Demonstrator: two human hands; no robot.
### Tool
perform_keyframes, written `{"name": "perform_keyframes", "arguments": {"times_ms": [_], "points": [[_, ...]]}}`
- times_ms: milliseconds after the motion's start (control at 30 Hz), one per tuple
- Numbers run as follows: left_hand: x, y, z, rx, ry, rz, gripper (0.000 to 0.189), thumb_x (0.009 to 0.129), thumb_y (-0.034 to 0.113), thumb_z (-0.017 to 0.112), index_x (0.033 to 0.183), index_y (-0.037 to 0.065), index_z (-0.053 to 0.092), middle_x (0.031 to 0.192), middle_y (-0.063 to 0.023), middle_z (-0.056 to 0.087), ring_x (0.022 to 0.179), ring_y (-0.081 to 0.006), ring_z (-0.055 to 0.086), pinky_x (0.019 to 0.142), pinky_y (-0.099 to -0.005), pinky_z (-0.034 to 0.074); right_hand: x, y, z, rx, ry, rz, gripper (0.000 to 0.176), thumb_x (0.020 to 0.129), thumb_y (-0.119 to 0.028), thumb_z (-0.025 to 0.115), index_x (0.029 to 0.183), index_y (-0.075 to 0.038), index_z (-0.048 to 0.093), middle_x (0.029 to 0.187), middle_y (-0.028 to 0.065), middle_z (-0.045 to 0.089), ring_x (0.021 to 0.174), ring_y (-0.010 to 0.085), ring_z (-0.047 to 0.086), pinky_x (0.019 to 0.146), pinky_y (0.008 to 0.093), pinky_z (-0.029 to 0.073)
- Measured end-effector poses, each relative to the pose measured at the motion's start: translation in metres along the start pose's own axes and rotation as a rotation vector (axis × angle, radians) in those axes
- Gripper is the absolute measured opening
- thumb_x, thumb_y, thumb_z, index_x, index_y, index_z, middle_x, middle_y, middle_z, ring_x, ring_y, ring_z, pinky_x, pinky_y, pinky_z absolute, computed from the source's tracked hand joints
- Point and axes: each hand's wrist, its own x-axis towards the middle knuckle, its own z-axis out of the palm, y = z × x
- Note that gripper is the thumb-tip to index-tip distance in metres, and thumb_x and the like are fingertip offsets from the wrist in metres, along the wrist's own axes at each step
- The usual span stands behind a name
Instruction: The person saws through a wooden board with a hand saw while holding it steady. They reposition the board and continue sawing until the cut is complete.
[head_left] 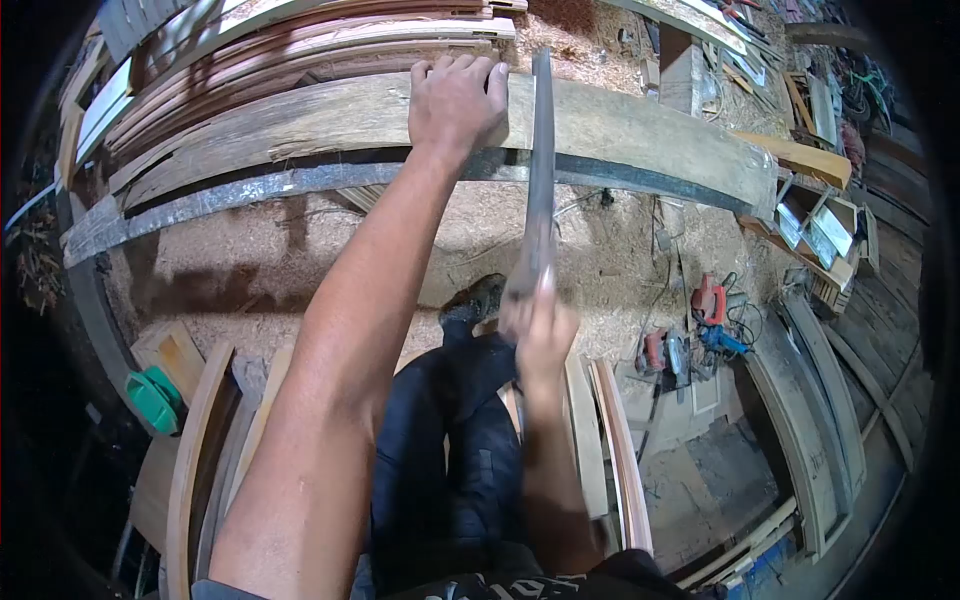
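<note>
A long, weathered wooden plank (650, 130) lies crosswise in front of me. My left hand (455, 105) presses down on it, with the fingers curled over the far edge and the thumb pointing away. Just right of that thumb, a handsaw (542, 150) crosses the plank, its narrow blade seen nearly edge-on. My right hand (542, 325) is closed around the saw's handle, which is smeared by motion and partly hidden by the fingers. Below the plank's near side runs a grey, worn beam (300, 180).
Stacked boards (330, 50) lie beyond the plank at the left. Red and blue power tools (710, 300) with cables sit on the floor at the right. A green plastic object (153, 400) is at the lower left. Wood shavings (240, 235) cover the floor.
</note>
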Motion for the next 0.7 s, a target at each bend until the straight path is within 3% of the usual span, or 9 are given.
{"name": "perform_keyframes", "arguments": {"times_ms": [100, 167, 233, 333, 433, 500, 633, 700], "points": [[0.008, -0.006, 0.005, 0.048, 0.043, 0.020, 0.039, 0.099, 0.036, 0.044, 0.105, 0.010, 0.072, 0.106, -0.0105, 0.071, 0.106, -0.0278, 0.063, 0.102, -0.0449, 0.036, -0.046, 0.000, -0.009, 0.143, 0.015, 0.099, 0.052, 0.104, -0.035, 0.048, 0.063, -0.004, 0.056, 0.053, -0.0027, 0.047, 0.049, 0.0051, 0.045, 0.045, 0.0255, 0.030], [0.001, -0.002, 0.006, 0.007, 0.091, 0.020, 0.041, 0.099, 0.038, 0.044, 0.107, 0.010, 0.072, 0.109, -0.0107, 0.071, 0.108, -0.0277, 0.063, 0.103, -0.0448, 0.036, 0.000, -0.005, -0.006, -0.077, 0.002, -0.003, 0.053, 0.104, -0.036, 0.048, 0.063, -0.004, 0.058, 0.052, -0.0030, 0.047, 0.047, 0.0056, 0.045, 0.044, 0.0262, 0.031], [0.005, 0.000, -0.003, -0.009, 0.038, 0.018, 0.043, 0.099, 0.039, 0.043, 0.109, 0.008, 0.071, 0.113, -0.0114, 0.070, 0.110, -0.0280, 0.063, 0.104, -0.0445, 0.035, 0.068, -0.036, 0.024, -0.084, 0.012, -0.026, 0.056, 0.104, -0.038, 0.048, 0.060, -0.004, 0.058, 0.049, -0.0035, 0.046, 0.045, 0.0068, 0.045, 0.043, 0.0272, 0.032], [0.004, 0.002, -0.001, -0.009, 0.004, 0.007, 0.043, 0.099, 0.039, 0.043, 0.110, 0.008, 0.071, 0.115, -0.0112, 0.070, 0.113, -0.0274, 0.062, 0.105, -0.0444, 0.035, 0.077, -0.059, 0.030, -0.058, -0.028, 0.047, 0.060, 0.103, -0.041, 0.048, 0.056, -0.005, 0.056, 0.047, -0.0028, 0.046, 0.043, 0.0088, 0.045, 0.044, 0.0290, 0.034], [0.002, -0.001, 0.006, 0.008, 0.076, 0.027, 0.041, 0.099, 0.038, 0.044, 0.108, 0.009, 0.072, 0.113, -0.0108, 0.071, 0.112, -0.0274, 0.062, 0.105, -0.0445, 0.035, -0.020, 0.005, -0.009, -0.074, 0.016, 0.041, 0.057, 0.105, -0.034, 0.048, 0.056, -0.004, 0.050, 0.051, -0.0038, 0.043, 0.047, 0.0048, 0.040, 0.045, 0.0266, 0.027], [0.003, 0.000, 0.001, 0.014, 0.008, -0.007, 0.041, 0.100, 0.038, 0.043, 0.107, 0.010, 0.072, 0.112, -0.0104, 0.071, 0.112, -0.0274, 0.062, 0.105, -0.0446, 0.035, -0.055, -0.001, -0.009, 0.205, 0.031, 0.116, 0.051, 0.106, -0.029, 0.047, 0.062, -0.003, 0.052, 0.054, -0.0030, 0.046, 0.047, 0.0041, 0.039, 0.045, 0.0247, 0.026], [0.003, 0.004, -0.008, 0.026, -0.044, -0.022, 0.040, 0.100, 0.036, 0.042, 0.108, 0.010, 0.072, 0.112, -0.0104, 0.071, 0.110, -0.0263, 0.063, 0.105, -0.0445, 0.035, 0.047, -0.022, 0.018, 0.000, -0.001, -0.025, 0.059, 0.105, -0.038, 0.047, 0.057, -0.005, 0.053, 0.051, -0.0030, 0.045, 0.045, 0.0057, 0.040, 0.043, 0.0266, 0.027], [0.001, 0.000, -0.006, 0.039, -0.023, -0.015, 0.040, 0.100, 0.036, 0.042, 0.108, 0.010, 0.072, 0.112, -0.0103, 0.071, 0.110, -0.0261, 0.063, 0.105, -0.0444, 0.035, 0.090, -0.047, 0.035, 0.111, -0.039, 0.024, 0.063, 0.104, -0.044, 0.047, 0.055, -0.005, 0.050, 0.049, -0.0033, 0.044, 0.045, 0.0067, 0.041, 0.043, 0.0282, 0.027]]}}
